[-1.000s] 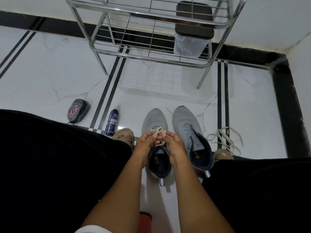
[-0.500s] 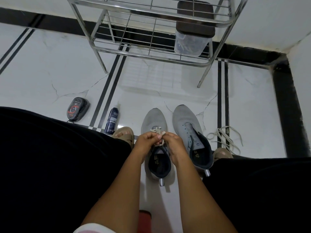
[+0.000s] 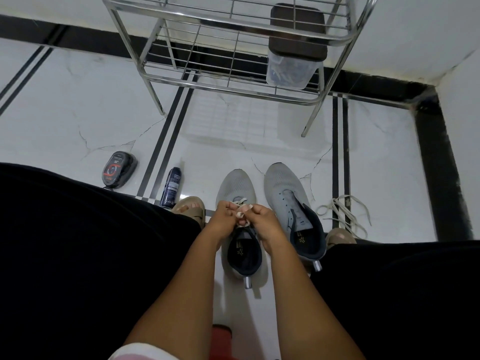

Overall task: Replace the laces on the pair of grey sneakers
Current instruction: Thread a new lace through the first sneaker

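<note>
Head view: we pinch the cream lace (image 3: 238,202) with our left hand (image 3: 225,216) and right hand (image 3: 262,219) over the left sneaker (image 3: 235,181).

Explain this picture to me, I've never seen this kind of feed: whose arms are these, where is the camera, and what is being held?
No machine here: a person wears a camera on the head, looking down at the floor. The left hand and right hand both pinch a pale lace over the left grey sneaker. Beside it stands the right grey sneaker, its eyelets bare. A loose lace lies on the white floor to its right. Farther left are a spray can and a black case; a metal rack stands beyond.
</note>
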A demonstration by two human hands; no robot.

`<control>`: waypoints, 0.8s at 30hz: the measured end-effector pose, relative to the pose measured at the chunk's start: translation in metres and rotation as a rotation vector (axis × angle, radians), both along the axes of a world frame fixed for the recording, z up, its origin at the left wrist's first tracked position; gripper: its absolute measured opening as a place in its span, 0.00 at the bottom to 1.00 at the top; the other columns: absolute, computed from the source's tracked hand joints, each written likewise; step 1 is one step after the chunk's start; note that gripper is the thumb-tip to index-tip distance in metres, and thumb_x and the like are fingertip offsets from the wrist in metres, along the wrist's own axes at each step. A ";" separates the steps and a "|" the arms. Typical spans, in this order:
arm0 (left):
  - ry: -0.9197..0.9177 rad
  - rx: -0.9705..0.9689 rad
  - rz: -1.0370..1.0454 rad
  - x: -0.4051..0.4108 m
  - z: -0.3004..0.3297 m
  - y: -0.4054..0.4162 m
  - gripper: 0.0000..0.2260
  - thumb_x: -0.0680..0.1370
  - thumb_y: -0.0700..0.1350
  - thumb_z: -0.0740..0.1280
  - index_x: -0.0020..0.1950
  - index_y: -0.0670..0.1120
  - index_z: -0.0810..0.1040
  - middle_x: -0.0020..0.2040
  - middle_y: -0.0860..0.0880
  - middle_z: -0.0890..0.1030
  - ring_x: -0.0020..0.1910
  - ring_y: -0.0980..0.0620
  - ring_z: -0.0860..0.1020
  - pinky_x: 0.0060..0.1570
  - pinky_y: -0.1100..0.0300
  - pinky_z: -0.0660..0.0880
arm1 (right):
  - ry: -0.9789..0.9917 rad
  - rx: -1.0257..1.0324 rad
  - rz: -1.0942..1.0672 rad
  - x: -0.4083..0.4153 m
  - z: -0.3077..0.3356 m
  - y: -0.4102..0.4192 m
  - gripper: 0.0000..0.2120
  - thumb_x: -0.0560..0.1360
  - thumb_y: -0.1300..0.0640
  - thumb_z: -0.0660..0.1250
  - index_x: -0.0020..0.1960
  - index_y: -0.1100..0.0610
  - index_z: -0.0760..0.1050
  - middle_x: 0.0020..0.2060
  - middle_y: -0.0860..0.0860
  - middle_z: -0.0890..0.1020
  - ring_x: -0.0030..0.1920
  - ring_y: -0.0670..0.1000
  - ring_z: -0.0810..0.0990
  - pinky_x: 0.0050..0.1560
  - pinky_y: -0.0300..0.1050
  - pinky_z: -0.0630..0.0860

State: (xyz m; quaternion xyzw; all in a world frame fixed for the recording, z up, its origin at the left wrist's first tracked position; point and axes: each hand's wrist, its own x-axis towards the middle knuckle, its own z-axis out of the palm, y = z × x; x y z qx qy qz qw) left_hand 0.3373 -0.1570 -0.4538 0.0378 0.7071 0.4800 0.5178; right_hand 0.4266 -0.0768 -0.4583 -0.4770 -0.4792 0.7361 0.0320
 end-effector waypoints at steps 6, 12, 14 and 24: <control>0.187 -0.072 -0.067 -0.005 0.000 0.002 0.08 0.78 0.36 0.64 0.51 0.46 0.67 0.41 0.45 0.76 0.38 0.52 0.73 0.36 0.61 0.72 | -0.169 0.372 0.264 -0.004 0.016 0.015 0.08 0.71 0.61 0.74 0.38 0.53 0.76 0.36 0.48 0.80 0.36 0.44 0.77 0.37 0.34 0.73; 0.263 -0.124 -0.072 -0.007 -0.005 0.002 0.13 0.73 0.36 0.69 0.44 0.51 0.68 0.38 0.48 0.83 0.46 0.45 0.82 0.52 0.45 0.79 | -0.324 0.632 0.545 -0.008 0.027 0.015 0.14 0.73 0.61 0.70 0.34 0.51 0.68 0.43 0.53 0.80 0.48 0.55 0.80 0.49 0.49 0.77; 0.301 -0.136 -0.066 -0.007 -0.005 0.003 0.13 0.72 0.38 0.71 0.44 0.52 0.69 0.38 0.49 0.82 0.46 0.46 0.82 0.51 0.47 0.79 | -0.355 0.736 0.600 -0.009 0.030 0.012 0.13 0.74 0.61 0.68 0.34 0.52 0.68 0.47 0.56 0.81 0.49 0.57 0.79 0.51 0.52 0.76; 0.194 -0.012 -0.165 -0.003 0.004 0.000 0.15 0.80 0.32 0.57 0.57 0.44 0.80 0.46 0.47 0.80 0.40 0.55 0.77 0.36 0.66 0.72 | -0.366 1.041 0.448 0.003 0.012 -0.020 0.01 0.78 0.60 0.59 0.49 0.58 0.68 0.50 0.54 0.71 0.41 0.56 0.73 0.39 0.53 0.71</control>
